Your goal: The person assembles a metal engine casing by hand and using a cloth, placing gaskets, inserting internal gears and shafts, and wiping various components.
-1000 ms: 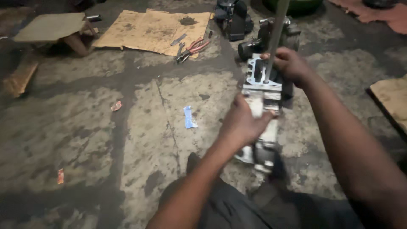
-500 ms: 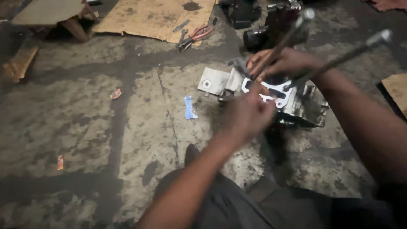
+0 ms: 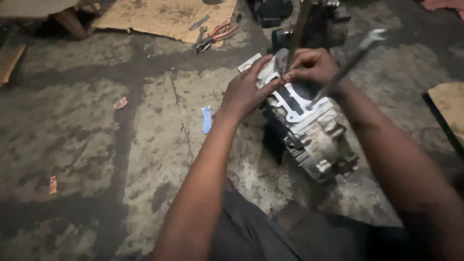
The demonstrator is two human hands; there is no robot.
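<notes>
A grey metal engine block (image 3: 314, 135) lies tilted on the concrete floor, its gasket face (image 3: 292, 104) turned up and long studs (image 3: 348, 65) sticking out of it. My left hand (image 3: 246, 89) rests on the top left edge of the block, fingers spread over the gasket. My right hand (image 3: 311, 65) pinches a small part at the base of one stud (image 3: 297, 34), right next to my left fingertips. What sits between the fingers is too small to tell.
Pliers with red handles (image 3: 217, 36) and other tools lie on a cardboard sheet (image 3: 159, 17) at the back. Dark engine parts (image 3: 309, 19) stand behind the block. A blue scrap (image 3: 207, 119) and red scraps (image 3: 120, 102) lie on the floor. A board (image 3: 449, 106) is at right.
The engine block has been tipped and turned from upright to lying tilted, studs now pointing up right. Both hands have moved onto its top face. The view has shifted closer.
</notes>
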